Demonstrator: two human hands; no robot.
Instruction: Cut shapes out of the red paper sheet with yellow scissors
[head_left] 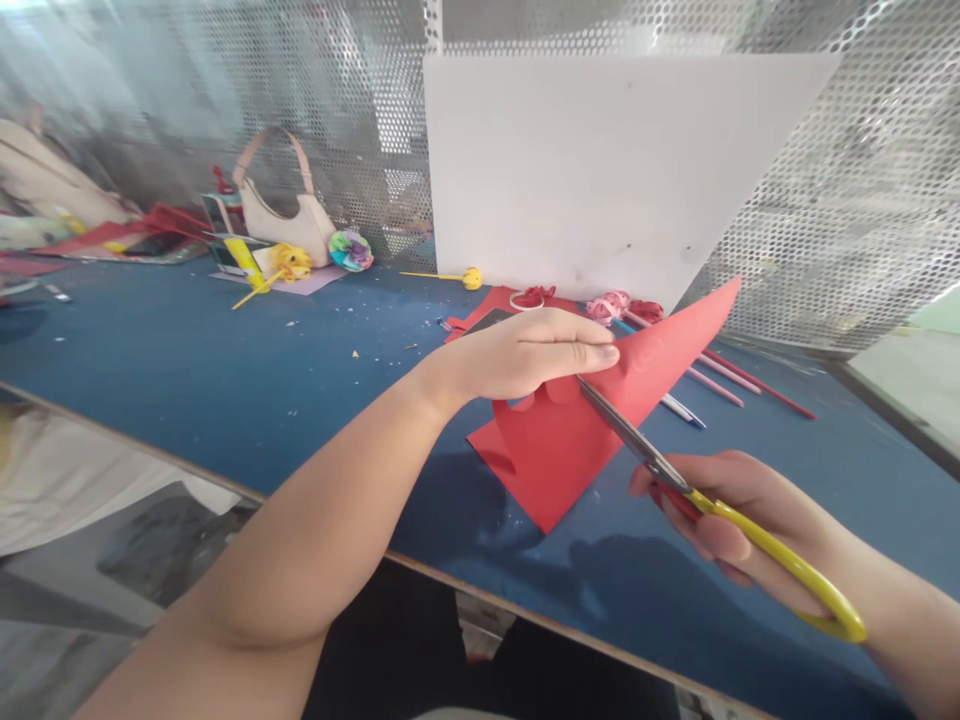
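Note:
My left hand (pixel 525 352) pinches a sheet of red paper (pixel 570 440) near its upper edge and holds it tilted above the blue table (pixel 225 370). Gripped in my right hand (pixel 742 515) is a pair of scissors with yellow handles (pixel 712 505). Their metal blades point up and left, and the tips reach into the red paper just under my left fingers. A scalloped cut edge shows on the paper below my left hand.
A white board (pixel 600 170) leans against the perforated metal wall. Behind the paper lie red and pink paper curls (pixel 615 303) and thin sticks (pixel 735 375). A beige handbag (pixel 289 215), paper flowers (pixel 349 250) and scraps sit at the back left.

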